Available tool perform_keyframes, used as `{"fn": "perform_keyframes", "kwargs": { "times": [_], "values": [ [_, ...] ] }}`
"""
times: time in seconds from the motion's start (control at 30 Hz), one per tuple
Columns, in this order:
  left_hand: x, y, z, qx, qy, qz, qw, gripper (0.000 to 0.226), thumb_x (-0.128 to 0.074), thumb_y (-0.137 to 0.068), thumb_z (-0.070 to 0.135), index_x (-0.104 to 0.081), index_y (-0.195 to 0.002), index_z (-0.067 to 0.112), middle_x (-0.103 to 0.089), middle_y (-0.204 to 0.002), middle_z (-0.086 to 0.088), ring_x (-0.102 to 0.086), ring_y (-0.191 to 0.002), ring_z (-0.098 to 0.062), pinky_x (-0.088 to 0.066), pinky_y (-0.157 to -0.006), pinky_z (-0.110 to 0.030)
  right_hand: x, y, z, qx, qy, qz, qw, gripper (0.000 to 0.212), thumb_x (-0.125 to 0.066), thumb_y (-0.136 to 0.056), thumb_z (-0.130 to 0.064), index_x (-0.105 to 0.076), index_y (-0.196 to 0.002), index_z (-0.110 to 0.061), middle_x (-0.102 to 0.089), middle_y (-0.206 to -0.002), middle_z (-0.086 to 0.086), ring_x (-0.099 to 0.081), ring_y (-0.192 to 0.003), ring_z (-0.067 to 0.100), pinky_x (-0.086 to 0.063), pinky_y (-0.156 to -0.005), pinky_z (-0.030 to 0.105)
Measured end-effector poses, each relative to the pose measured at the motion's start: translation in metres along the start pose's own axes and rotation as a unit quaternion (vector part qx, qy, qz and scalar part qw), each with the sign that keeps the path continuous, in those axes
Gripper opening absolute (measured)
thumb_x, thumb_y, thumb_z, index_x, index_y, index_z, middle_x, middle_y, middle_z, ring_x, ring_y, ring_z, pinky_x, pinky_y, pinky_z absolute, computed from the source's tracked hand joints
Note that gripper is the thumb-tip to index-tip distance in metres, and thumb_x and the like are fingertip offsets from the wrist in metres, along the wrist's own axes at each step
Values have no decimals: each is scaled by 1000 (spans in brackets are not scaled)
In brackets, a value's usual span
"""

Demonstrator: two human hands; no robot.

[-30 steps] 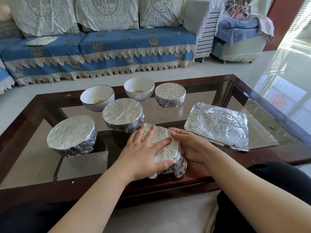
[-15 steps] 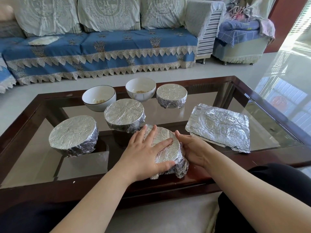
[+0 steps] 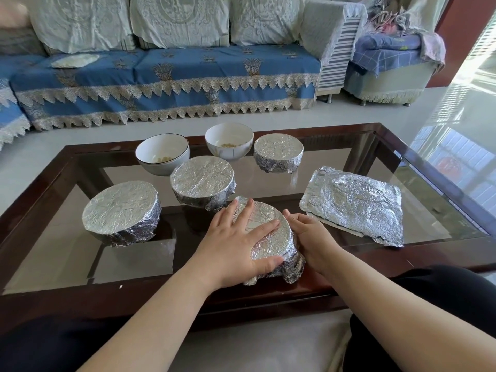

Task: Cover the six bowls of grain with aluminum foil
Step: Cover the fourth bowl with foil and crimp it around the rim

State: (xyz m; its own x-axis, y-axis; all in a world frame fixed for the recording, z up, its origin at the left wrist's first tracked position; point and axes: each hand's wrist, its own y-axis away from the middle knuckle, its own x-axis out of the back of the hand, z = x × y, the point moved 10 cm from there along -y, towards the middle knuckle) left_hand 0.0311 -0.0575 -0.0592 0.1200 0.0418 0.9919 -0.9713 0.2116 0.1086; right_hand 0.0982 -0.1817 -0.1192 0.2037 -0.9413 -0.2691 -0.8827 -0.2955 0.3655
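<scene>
Pressing flat on the foil-wrapped bowl (image 3: 271, 237) at the counter's (image 3: 442, 208) 6 o'clock edge, left hand (image 3: 236, 245) has its fingers spread straight. Right hand (image 3: 311, 234) cups the bowl's 3 o'clock side, fingers curled against foil. Spare foil sheets (image 3: 354, 205) lie at 3 o'clock.

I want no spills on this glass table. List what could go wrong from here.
1. The bowl being wrapped sits at the table's near edge; pressing with the left hand and right hand might push it off.
2. The foil skirt looks loose and ragged at the bottom, so it could slip.
3. Two open bowls behind could get knocked when reaching for the foil sheets.
</scene>
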Motion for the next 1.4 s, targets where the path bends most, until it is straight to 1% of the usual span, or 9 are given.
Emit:
{"fn": "perform_keyframes", "kwargs": {
  "times": [0.17, 0.27, 0.43, 0.6, 0.7, 0.83, 1.0, 1.17, 1.4],
  "values": [
    [0, -1, -1, -1, -5, 12, 1000, 83, -7, -71, 90, 7, -147, 60, 20, -164, -3, 24, -149, -27, 9, -119, -46, 2, -2, -8, 37, 54, 24, 998, 25, -67, -91, -33, -67, -87, -9, -55, -86, 24, -46, -78, 35, -39, -69, 46],
    [1, -1, -1, 2, -5, 11, 1000, 84, -4, -69, 90, 8, -147, 60, 20, -164, -3, 24, -149, -27, 9, -119, -46, 0, -2, -12, 49, 94, 23, 994, 23, -64, -91, -37, -67, -79, -17, -55, -82, 20, -46, -77, 36, -37, -71, 49],
    [1, 0, -1, 2, -5, 13, 1000, 86, -3, -68, 92, 6, -148, 60, 18, -165, -3, 22, -149, -28, 9, -119, -46, 1, -2, -19, 69, 91, 50, 992, 11, -62, -95, -18, -64, -85, -13, -65, -71, 7, -54, -72, 29, -48, -67, 39],
    [4, 1, 0, 5, -5, 11, 1000, 89, 2, -63, 91, 7, -147, 60, 19, -164, -3, 22, -149, -28, 9, -120, -47, 6, -4, -19, 62, 118, 62, 989, 8, -69, -90, -19, -68, -85, -12, -64, -78, 22, -53, -74, 36, -45, -72, 51],
    [4, 1, 0, 8, -2, 14, 1000, 89, 2, -64, 91, 5, -147, 60, 19, -164, -2, 22, -149, -27, 9, -120, -46, 9, -3, -37, 119, 244, 90, 958, 5, -73, -86, -23, -73, -84, -18, -75, -82, 5, -69, -77, 25, -55, -79, 39],
    [4, 0, -1, 18, -3, 20, 1000, 89, 3, -64, 92, 6, -147, 61, 17, -165, -2, 20, -150, -28, 7, -121, -47, 6, 7, -54, 167, 379, 124, 902, 18, -65, -92, -32, -76, -95, -17, -74, -84, -2, -68, -81, 15, -52, -78, 32],
    [3, 0, -1, 26, -5, 28, 999, 88, 1, -67, 93, 5, -148, 59, 15, -165, -3, 19, -150, -28, 6, -121, -47, -8, 26, -62, 202, 484, 121, 843, 44, -50, -100, -36, -56, -62, -14, -52, -54, -2, -47, -53, 16, -31, -53, 32],
    [3, 8, -2, 91, 6, 45, 995, 89, 3, -68, 92, 5, -149, 56, 12, -166, -7, 19, -150, -33, 2, -121, -52, -20, 26, -56, 196, 460, 90, 861, 26, -52, -99, -31, -72, -109, -18, -71, -90, -4, -60, -84, 12, -37, -70, 24],
    [3, 19, -2, 133, 19, 10, 991, 94, 0, -71, 89, 6, -154, 46, 24, -163, -5, 21, -149, -33, 4, -120, -52, -24, 19, -56, 196, 450, 85, 867, 16, -57, -95, -33, -62, -99, -19, -64, -82, -9, -57, -76, 10, -38, -61, 23]
  ]
}}
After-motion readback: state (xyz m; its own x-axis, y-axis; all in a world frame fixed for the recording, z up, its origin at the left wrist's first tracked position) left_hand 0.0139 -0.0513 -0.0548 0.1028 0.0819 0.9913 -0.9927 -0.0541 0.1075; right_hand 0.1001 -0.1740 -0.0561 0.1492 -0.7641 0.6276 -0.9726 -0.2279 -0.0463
